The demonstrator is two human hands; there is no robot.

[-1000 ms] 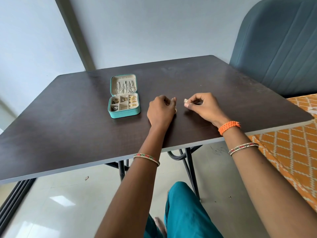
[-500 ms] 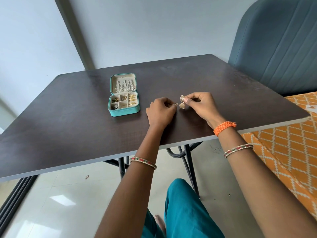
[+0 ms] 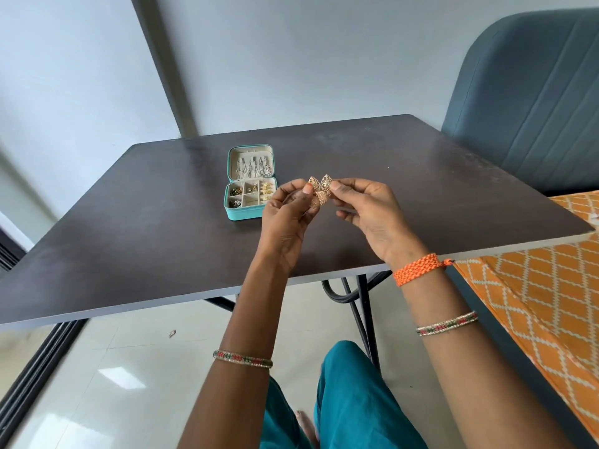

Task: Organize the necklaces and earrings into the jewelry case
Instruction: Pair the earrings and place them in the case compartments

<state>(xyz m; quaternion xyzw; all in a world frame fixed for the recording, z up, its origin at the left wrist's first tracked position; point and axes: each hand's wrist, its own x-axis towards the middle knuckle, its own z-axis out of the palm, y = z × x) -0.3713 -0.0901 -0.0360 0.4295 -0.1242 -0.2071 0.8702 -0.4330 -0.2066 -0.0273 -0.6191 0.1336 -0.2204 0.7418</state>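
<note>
Dark brown table (image 3: 129, 222), open teal jewelry case (image 3: 250, 182) on top.

Premises present as a domestic room, most likely a bedroom or living area of a home; evidence follows: plain pale blue-grey painted walls (image 3: 291, 59) without fittings or signage; glossy light floor tiles (image 3: 136, 367) of a household kind; a dark laminate folding table (image 3: 129, 228) on black metal legs (image 3: 363, 306), unbranded and lightly scuffed; a padded teal upholstered headboard or chair back (image 3: 531, 102) at the far right; an orange fabric with white lattice print (image 3: 544, 293), seemingly a bedsheet, over a low surface beside the table; a dark sliding-door track (image 3: 35, 361) at the lower left.
</note>
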